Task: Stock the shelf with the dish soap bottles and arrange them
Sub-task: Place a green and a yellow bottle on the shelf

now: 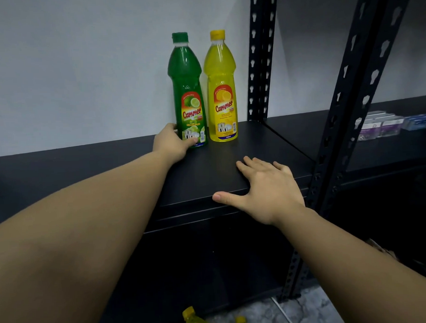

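Note:
A green lime dish soap bottle [187, 89] and a yellow lemon dish soap bottle [220, 88] stand upright side by side at the back of the black shelf [267, 149], against the white wall. My left hand [171, 143] wraps around the base of the green bottle. Flat on the shelf's front edge lies my right hand [268, 186], fingers spread and holding nothing. Two more yellow bottles [195, 319] show their caps at the bottom, down on the floor.
Black perforated uprights [261, 63] frame the shelf on the right. A neighbouring shelf to the right holds small boxed goods [384, 125]. A lower shelf lies dark beneath. Grey floor shows at the bottom.

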Tool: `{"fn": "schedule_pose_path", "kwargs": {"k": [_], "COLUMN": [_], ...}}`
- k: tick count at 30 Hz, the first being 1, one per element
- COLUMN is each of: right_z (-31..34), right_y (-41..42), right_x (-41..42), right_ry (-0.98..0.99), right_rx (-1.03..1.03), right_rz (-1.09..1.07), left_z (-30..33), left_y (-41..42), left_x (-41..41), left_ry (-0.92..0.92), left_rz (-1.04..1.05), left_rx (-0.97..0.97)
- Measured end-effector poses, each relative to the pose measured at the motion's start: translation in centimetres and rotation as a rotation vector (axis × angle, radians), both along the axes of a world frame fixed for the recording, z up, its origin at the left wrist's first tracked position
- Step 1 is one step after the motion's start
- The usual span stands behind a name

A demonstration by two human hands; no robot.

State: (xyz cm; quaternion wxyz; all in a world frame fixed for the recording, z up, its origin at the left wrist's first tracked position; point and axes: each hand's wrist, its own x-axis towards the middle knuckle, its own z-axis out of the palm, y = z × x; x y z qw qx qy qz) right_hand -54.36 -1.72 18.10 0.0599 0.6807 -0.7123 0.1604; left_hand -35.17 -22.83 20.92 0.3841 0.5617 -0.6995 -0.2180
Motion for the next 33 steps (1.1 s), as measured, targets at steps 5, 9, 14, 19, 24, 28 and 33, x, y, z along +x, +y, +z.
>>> {"fn": "schedule_pose_path", "kwargs": {"k": [5, 9, 14, 19, 24, 28, 33], "right_z": [0.0, 0.0, 0.0, 0.0, 0.2, 0.3, 0.4], "right_y": [0.1, 0.1, 0.1, 0.0, 0.2, 0.3, 0.8], "right_x": [0.0, 0.0, 0.0, 0.0, 0.0, 0.3, 0.7], "right_ry": [-0.004, -0.002, -0.015, -0.022, -0.028, -0.021, -0.012], "right_rx": [-0.012, -0.016, -0.015, -0.014, -0.003, 0.003, 0.0], "right_rz": [0.0, 0.002, 0.002, 0.005, 0.006, -0.001, -0.016], "left_z": [0.0, 0.1, 0.2, 0.6, 0.7, 0.7, 0.0], "left_y": [-0.8, -1.2, -1.4, -1.8, -1.1, 1.7, 8.8], "left_x": [-0.8, -1.0, -1.7, -2.6, -2.2, -0.2, 3.8], "left_ry": [-0.035, -0.042, -0.038, -0.04, -0.043, -0.14, -0.286], "left_rz": [-0.011, -0.008, -0.012, -0.014, -0.053, -0.053, -0.138], "left_rx": [0.002, 0.008, 0.014, 0.045, 0.072, 0.099, -0.006]}}
